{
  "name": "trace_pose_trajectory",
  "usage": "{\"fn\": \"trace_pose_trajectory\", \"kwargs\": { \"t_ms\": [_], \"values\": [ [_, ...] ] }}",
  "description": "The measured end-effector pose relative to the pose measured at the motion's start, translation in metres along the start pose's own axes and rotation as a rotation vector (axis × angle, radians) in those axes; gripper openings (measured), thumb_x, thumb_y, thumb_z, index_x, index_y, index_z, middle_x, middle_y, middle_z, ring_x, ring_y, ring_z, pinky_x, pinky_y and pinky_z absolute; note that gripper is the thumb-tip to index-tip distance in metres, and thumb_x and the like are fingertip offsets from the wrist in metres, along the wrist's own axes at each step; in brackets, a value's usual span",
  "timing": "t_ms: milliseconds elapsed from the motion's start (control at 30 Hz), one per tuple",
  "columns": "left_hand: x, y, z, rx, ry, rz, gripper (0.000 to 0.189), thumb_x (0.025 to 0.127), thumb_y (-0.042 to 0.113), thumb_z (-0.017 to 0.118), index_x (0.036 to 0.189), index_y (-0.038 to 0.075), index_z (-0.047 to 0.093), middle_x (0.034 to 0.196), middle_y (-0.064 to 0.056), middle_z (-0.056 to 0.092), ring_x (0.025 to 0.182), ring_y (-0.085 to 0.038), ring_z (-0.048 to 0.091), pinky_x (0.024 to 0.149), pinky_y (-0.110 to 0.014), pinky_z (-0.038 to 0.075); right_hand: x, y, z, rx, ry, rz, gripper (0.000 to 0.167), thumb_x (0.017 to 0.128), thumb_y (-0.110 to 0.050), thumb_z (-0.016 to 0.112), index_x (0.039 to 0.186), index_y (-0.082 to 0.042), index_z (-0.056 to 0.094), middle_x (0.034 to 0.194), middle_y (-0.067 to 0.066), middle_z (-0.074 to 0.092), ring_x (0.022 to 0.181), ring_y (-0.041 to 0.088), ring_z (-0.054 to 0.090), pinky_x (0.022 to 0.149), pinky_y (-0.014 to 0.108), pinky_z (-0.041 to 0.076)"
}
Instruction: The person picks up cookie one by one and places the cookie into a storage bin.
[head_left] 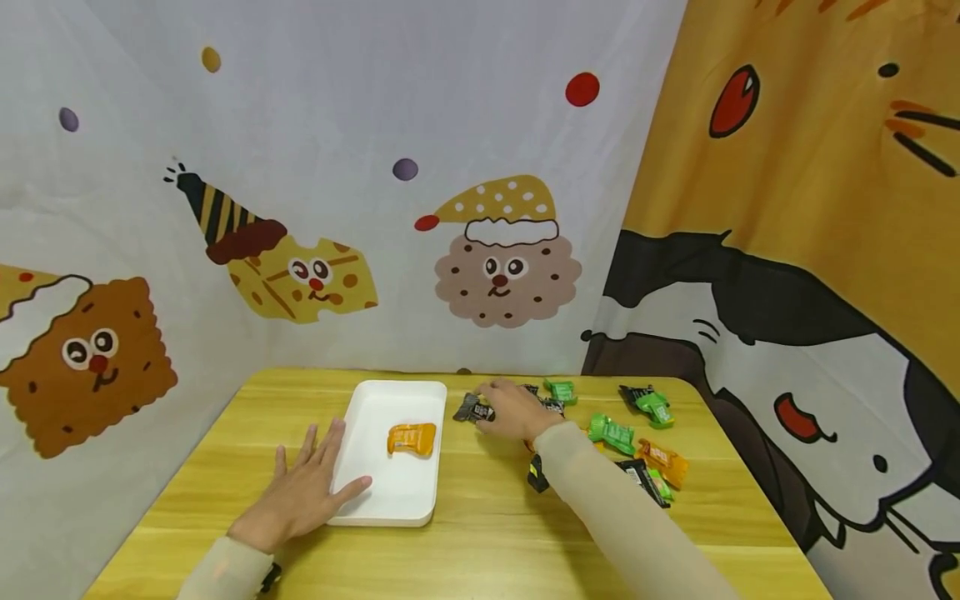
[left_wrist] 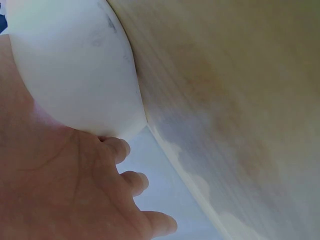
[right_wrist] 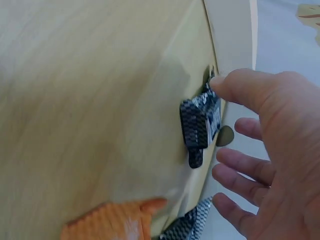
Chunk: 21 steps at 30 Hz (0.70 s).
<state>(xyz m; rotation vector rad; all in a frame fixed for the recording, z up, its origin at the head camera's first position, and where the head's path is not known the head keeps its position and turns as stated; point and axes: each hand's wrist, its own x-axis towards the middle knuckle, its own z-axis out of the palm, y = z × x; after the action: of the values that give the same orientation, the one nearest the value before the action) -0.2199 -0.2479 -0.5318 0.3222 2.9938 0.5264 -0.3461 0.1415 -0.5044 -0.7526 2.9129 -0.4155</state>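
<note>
My left hand (head_left: pixel 303 492) lies spread against the left side of a white tray (head_left: pixel 386 496), its thumb reaching over the rim. In the left wrist view its fingers stand out straight beside the tray wall (left_wrist: pixel 80 60). One orange wrapped candy (head_left: pixel 412 439) sits inside the tray. My right hand (head_left: pixel 512 410) hovers over the black wrapped candy (head_left: pixel 474 408) right of the tray. The right wrist view shows its thumb at one end of that black candy (right_wrist: pixel 200 122), with the other fingers apart and not closed round it.
Right of the right hand lie scattered candies: a green one (head_left: pixel 561 392), another green one (head_left: pixel 611 434), an orange one (head_left: pixel 663 462) and a black one (head_left: pixel 643 482). A patterned cloth (head_left: pixel 360 125) hangs behind the wooden table (head_left: pixel 495 550).
</note>
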Motion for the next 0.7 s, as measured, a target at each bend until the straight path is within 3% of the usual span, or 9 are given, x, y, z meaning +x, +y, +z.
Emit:
{"fn": "trace_pose_trajectory", "kwargs": {
  "t_ms": [233, 700],
  "values": [
    [-0.002, -0.002, 0.004, -0.01, 0.007, -0.007, 0.116, 0.111, 0.077, 0.061, 0.187, 0.003, 0.013, 0.195, -0.021, 0.02, 0.18, -0.059, 0.009, 0.13, -0.099, 0.002, 0.004, -0.007, 0.013, -0.048, -0.018, -0.007, 0.059, 0.109, -0.03, 0.086, 0.163, -0.016, 0.066, 0.16, 0.016, 0.07, 0.143, 0.039, 0.071, 0.123, 0.061, 0.061],
    [0.001, -0.001, 0.001, -0.018, -0.014, -0.015, 0.119, 0.111, 0.077, 0.061, 0.187, 0.003, 0.008, 0.195, -0.023, 0.017, 0.18, -0.06, 0.006, 0.13, -0.099, 0.0, 0.004, -0.013, 0.014, -0.042, 0.008, -0.01, 0.048, 0.108, -0.021, 0.087, 0.154, -0.015, 0.073, 0.147, 0.015, 0.074, 0.128, 0.035, 0.076, 0.112, 0.055, 0.067]
  ]
}}
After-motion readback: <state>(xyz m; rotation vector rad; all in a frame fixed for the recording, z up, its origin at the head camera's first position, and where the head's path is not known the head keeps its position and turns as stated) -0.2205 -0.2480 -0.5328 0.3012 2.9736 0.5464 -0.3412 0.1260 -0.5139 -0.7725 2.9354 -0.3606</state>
